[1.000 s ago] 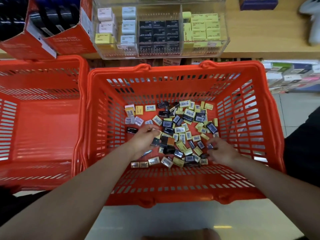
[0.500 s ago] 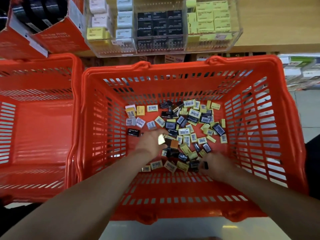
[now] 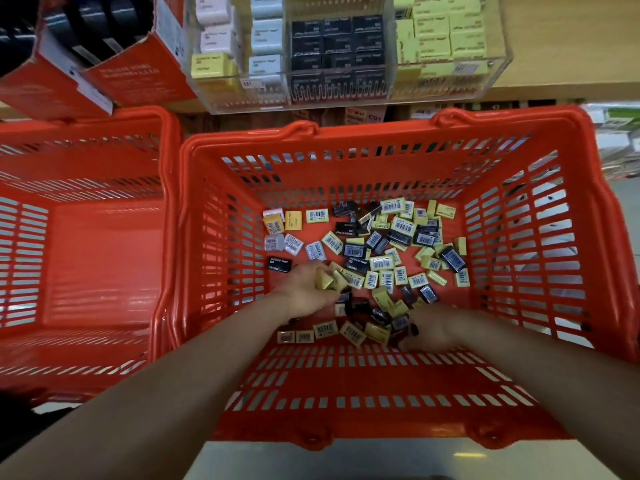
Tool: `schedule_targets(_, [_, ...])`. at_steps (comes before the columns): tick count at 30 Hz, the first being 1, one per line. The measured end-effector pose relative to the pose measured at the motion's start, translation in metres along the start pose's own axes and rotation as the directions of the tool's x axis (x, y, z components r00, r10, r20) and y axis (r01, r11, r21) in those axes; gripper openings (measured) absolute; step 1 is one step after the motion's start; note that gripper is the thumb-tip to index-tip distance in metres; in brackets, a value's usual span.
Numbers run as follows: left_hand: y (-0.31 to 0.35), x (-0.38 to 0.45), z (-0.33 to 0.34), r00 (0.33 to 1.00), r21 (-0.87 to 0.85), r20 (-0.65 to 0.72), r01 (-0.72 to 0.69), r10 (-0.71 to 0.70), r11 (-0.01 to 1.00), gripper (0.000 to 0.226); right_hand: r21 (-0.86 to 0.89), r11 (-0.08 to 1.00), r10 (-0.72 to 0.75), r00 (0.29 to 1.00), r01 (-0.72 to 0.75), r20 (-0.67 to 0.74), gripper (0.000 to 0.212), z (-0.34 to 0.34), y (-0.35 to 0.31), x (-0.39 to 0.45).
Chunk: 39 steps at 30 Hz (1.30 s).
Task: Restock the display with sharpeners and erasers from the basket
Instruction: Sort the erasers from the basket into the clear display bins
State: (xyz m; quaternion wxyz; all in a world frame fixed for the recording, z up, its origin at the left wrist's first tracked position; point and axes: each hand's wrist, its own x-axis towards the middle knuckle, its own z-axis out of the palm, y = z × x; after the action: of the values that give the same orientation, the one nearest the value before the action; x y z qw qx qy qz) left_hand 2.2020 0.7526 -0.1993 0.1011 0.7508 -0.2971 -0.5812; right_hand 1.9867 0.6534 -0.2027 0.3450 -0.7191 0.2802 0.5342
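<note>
An orange basket (image 3: 408,379) lies below me, its floor strewn with several small yellow, black and grey erasers and sharpeners (image 3: 384,251). My left hand (image 3: 308,289) is down in the pile and grips a few yellow erasers (image 3: 329,279) in its curled fingers. My right hand (image 3: 433,329) reaches in near the front of the pile, fingers curled round small black pieces (image 3: 412,330). Above the basket, the clear acrylic display (image 3: 339,95) on the shelf holds rows of white, blue, black and yellow boxes.
A second orange basket (image 3: 79,258) stands to the left, touching the first. Red cardboard boxes (image 3: 131,74) with dark items sit on the wooden shelf (image 3: 571,39) left of the display. Packaged goods (image 3: 616,133) show at the right edge. Pale floor lies beneath.
My view has moved closer to the basket. My left hand has gathered yellow erasers from the pile. My right hand has slid toward the front of the pile, over black pieces.
</note>
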Motion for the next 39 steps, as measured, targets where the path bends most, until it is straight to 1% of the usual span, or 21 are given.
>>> schedule_targets(2, [0.002, -0.012, -0.006, 0.997, -0.269, 0.023, 0.076, -0.072, 0.96, 0.037, 0.129, 0.992, -0.023, 0.999, 0.018, 0.041, 0.037, -0.008, -0.001, -0.012])
schedule_targets(3, [0.006, -0.018, -0.01, 0.996, -0.355, 0.04, 0.09, -0.082, 0.931, 0.039, 0.275, 0.961, -0.034, 0.999, 0.024, 0.031, 0.035, -0.015, 0.0, -0.023])
schedule_targets(4, [0.012, -0.026, -0.014, 0.995, -0.433, 0.058, 0.1, -0.083, 0.896, 0.041, 0.455, 0.89, -0.04, 0.999, 0.037, -0.004, 0.032, -0.023, 0.001, -0.035])
schedule_targets(6, [0.033, -0.046, -0.027, 0.996, -0.559, 0.071, 0.081, -0.05, 0.825, 0.037, 0.756, 0.646, -0.049, 0.994, 0.107, -0.099, 0.025, -0.043, 0.002, -0.065])
schedule_targets(8, [0.061, -0.072, -0.043, 0.997, -0.608, 0.069, 0.022, 0.025, 0.794, 0.032, 0.906, 0.371, -0.05, 0.978, 0.205, -0.201, 0.022, -0.066, 0.001, -0.099])
schedule_targets(9, [0.074, -0.087, -0.05, 0.995, -0.607, 0.065, -0.018, 0.072, 0.794, 0.032, 0.924, 0.287, -0.06, 0.967, 0.254, -0.247, 0.02, -0.077, -0.002, -0.119])
schedule_targets(11, [0.1, -0.117, -0.066, 0.983, -0.582, 0.044, -0.121, 0.18, 0.804, 0.033, 0.912, 0.213, -0.105, 0.937, 0.349, -0.334, 0.02, -0.095, -0.012, -0.158])
schedule_targets(14, [0.137, -0.165, -0.087, 0.954, -0.547, -0.027, -0.263, 0.297, 0.795, 0.036, 0.859, 0.195, -0.154, 0.88, 0.473, -0.45, 0.023, -0.115, -0.034, -0.217])
schedule_targets(16, [0.158, -0.195, -0.097, 0.936, -0.518, -0.093, -0.337, 0.34, 0.786, 0.03, 0.826, 0.161, -0.189, 0.838, 0.54, -0.511, 0.026, -0.126, -0.049, -0.25])
schedule_targets(18, [0.171, -0.218, -0.105, 0.918, -0.498, -0.187, -0.396, 0.351, 0.772, 0.022, 0.799, 0.123, -0.226, 0.801, 0.588, -0.555, 0.026, -0.133, -0.062, -0.28])
schedule_targets(22, [0.185, -0.249, -0.113, 0.866, -0.49, -0.327, -0.498, 0.379, 0.715, 0.025, 0.747, 0.086, -0.267, 0.738, 0.659, -0.62, 0.023, -0.14, -0.086, -0.314])
schedule_targets(24, [0.187, -0.256, -0.114, 0.835, -0.527, -0.399, -0.546, 0.378, 0.651, 0.022, 0.718, 0.094, -0.281, 0.71, 0.69, -0.645, 0.023, -0.144, -0.094, -0.317])
schedule_targets(26, [0.188, -0.256, -0.116, 0.811, -0.547, -0.469, -0.578, 0.35, 0.606, 0.019, 0.689, 0.124, -0.29, 0.69, 0.714, -0.663, 0.028, -0.149, -0.101, -0.315])
schedule_targets(28, [0.193, -0.253, -0.123, 0.802, -0.568, -0.501, -0.589, 0.325, 0.575, 0.015, 0.673, 0.133, -0.256, 0.681, 0.728, -0.686, 0.04, -0.156, -0.103, -0.309])
schedule_targets(29, [0.197, -0.251, -0.128, 0.802, -0.585, -0.51, -0.588, 0.311, 0.558, 0.015, 0.683, 0.118, -0.213, 0.69, 0.721, -0.691, 0.041, -0.16, -0.101, -0.306])
schedule_targets(31, [0.203, -0.246, -0.14, 0.798, -0.611, -0.535, -0.592, 0.277, 0.526, 0.019, 0.723, 0.028, -0.11, 0.721, 0.69, -0.684, 0.034, -0.17, -0.096, -0.305])
schedule_targets(32, [0.207, -0.244, -0.146, 0.796, -0.61, -0.544, -0.592, 0.265, 0.527, 0.021, 0.729, -0.015, -0.083, 0.726, 0.684, -0.683, 0.032, -0.175, -0.091, -0.306])
schedule_targets(33, [0.21, -0.241, -0.15, 0.794, -0.602, -0.549, -0.591, 0.259, 0.536, 0.021, 0.724, -0.013, -0.073, 0.722, 0.689, -0.688, 0.035, -0.179, -0.087, -0.308])
schedule_targets(34, [0.212, -0.238, -0.154, 0.792, -0.592, -0.554, -0.592, 0.257, 0.547, 0.02, 0.712, 0.018, -0.077, 0.711, 0.702, -0.699, 0.039, -0.182, -0.082, -0.31])
schedule_targets(37, [0.218, -0.235, -0.16, 0.792, -0.546, -0.547, -0.582, 0.269, 0.603, 0.02, 0.615, 0.134, -0.089, 0.628, 0.777, -0.773, 0.054, -0.19, -0.077, -0.32])
schedule_targets(39, [0.22, -0.236, -0.162, 0.8, -0.497, -0.519, -0.569, 0.302, 0.655, 0.02, 0.564, 0.127, -0.06, 0.574, 0.816, -0.817, 0.057, -0.196, -0.077, -0.324])
